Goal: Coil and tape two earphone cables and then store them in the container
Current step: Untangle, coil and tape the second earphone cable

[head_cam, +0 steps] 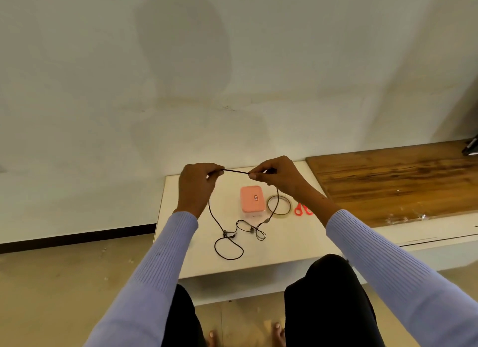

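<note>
I work over a low white table that abuts a wooden board along its right edge. Two sleeved arms reach in from the near edge.

The left hand and the right hand are raised above the far edge of the table. Each hand pinches the dark earphone cable between thumb and fingers, and a short straight length is stretched between them. From each pinch the cable hangs down to the table, where the rest lies in loose loops near the centre and towards the near edge. Whether these loops belong to one cable or two, I cannot tell.

The pink container stands towards the far edge with its lid on. The tape roll lies just beside it on the right. The red scissors lie next, close to the right edge.

Judged step: start of coiling; nothing is taped or stored. The next move calls for winding the hanging length into even turns around one hand while the other feeds it, keeping the loops from snagging on each other.
</note>
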